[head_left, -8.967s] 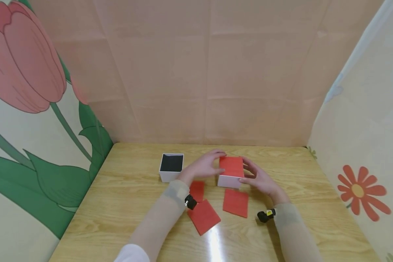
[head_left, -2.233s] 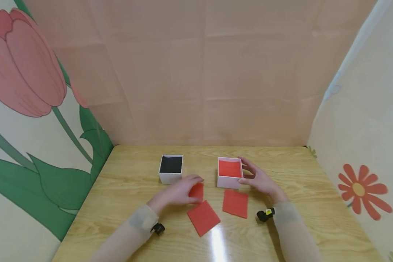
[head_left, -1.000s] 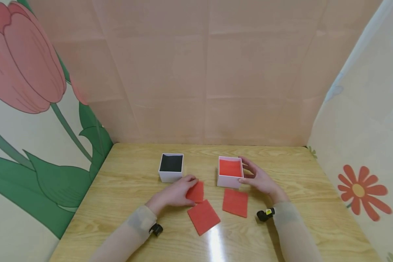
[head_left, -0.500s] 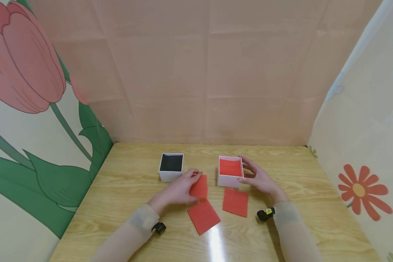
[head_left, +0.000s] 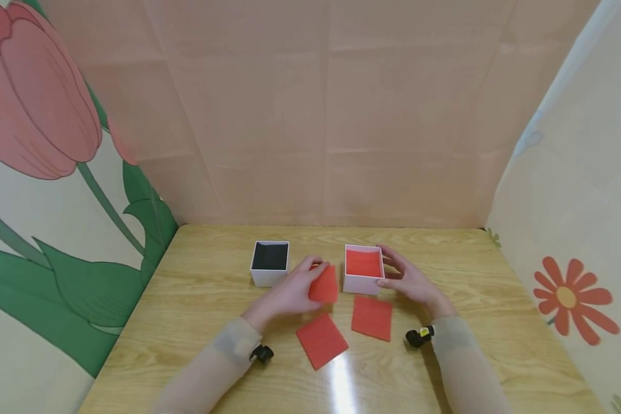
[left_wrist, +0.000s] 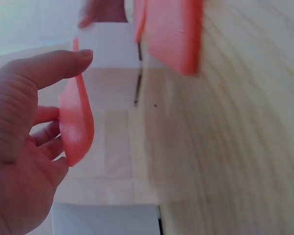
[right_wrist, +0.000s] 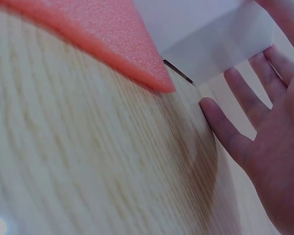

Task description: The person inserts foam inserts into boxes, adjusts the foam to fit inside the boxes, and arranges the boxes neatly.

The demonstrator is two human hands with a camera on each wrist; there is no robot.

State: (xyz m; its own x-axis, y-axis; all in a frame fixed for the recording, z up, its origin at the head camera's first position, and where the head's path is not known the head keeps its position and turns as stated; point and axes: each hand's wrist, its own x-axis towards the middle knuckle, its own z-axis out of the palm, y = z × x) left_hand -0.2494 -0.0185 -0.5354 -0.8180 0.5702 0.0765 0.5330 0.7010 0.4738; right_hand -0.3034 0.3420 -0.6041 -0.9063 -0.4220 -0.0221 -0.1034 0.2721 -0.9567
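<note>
My left hand [head_left: 295, 290] pinches a red foam sheet [head_left: 325, 284] between thumb and fingers and holds it lifted just left of the white box [head_left: 363, 285]. The left wrist view shows that red foam sheet [left_wrist: 76, 122] edge-on in my left hand [left_wrist: 24, 147]. The white box has red foam lying inside it. My right hand [head_left: 406, 280] rests its straight fingers [right_wrist: 235, 137] against the right side of the white box [right_wrist: 210, 34]. Two more red foam sheets lie flat on the table, one [head_left: 321, 341] nearer me and one [head_left: 372, 317] in front of the box.
A second white box with a black inside [head_left: 270, 263] stands to the left on the wooden table [head_left: 196, 305]. Printed panels with a tulip and a flower wall the table on the left, back and right.
My left hand has picked a red foam sheet up off the table and carried it up and right toward the white box. The right hand has stayed at the box.
</note>
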